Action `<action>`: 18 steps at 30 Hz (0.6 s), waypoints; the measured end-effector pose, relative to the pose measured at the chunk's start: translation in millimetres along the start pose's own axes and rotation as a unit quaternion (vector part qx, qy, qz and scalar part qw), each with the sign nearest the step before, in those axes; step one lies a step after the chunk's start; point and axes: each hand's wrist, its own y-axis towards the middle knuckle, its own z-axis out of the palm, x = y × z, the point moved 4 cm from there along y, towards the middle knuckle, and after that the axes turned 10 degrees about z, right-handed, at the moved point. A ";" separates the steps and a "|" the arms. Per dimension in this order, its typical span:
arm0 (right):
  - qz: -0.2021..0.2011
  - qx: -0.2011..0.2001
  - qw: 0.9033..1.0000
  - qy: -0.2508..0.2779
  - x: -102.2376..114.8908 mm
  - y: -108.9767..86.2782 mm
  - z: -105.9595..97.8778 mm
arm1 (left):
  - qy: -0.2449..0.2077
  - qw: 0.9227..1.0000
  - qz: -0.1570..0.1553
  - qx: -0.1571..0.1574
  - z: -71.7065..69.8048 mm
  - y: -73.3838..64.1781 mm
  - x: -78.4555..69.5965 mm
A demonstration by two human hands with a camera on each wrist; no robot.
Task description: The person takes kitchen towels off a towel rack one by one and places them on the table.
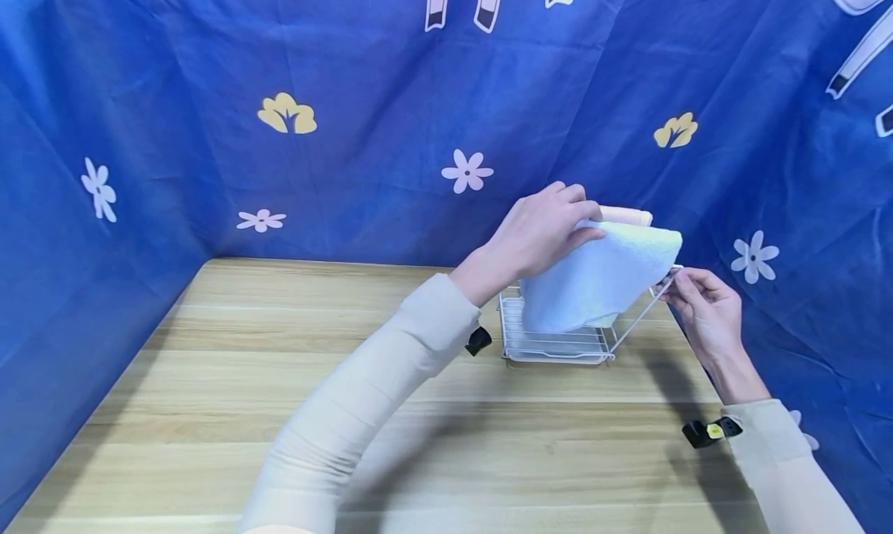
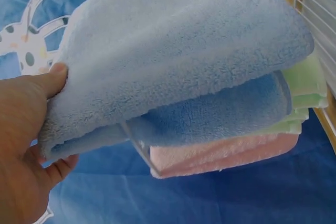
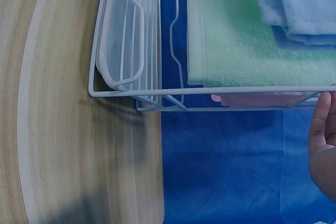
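Observation:
My left hand [image 1: 540,232] pinches one end of a folded light blue towel [image 1: 601,274] between thumb and fingers. In the left wrist view the towel lies over a bar of a white wire drying rack [image 2: 140,148]. A green towel [image 2: 306,80] and a pink towel [image 2: 226,156] hang beside it, partly covered by the blue one. My right hand [image 1: 708,317] grips the rack's upper bar at the right corner. The right wrist view shows the green towel's face, with a blue corner overlapping it.
A shallow whitish tray [image 3: 113,30] sits in the bottom of the rack, on a light wood table [image 1: 279,379]. A blue patterned curtain [image 1: 363,131] rises close behind the rack and along both sides. Black straps [image 1: 711,432] are at my wrists.

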 end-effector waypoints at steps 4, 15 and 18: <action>0.000 0.000 1.000 0.006 -1.0 0.1 -0.4 | -0.015 0.999 0.000 -0.028 -8.9 -4.4 4.3; -0.002 0.013 1.000 0.012 -1.0 0.3 1.0 | -0.040 0.996 0.017 -0.083 -29.5 -15.6 13.2; -0.004 0.009 1.000 0.002 -1.1 0.7 0.5 | -0.046 0.994 0.020 -0.094 -33.5 -19.4 16.1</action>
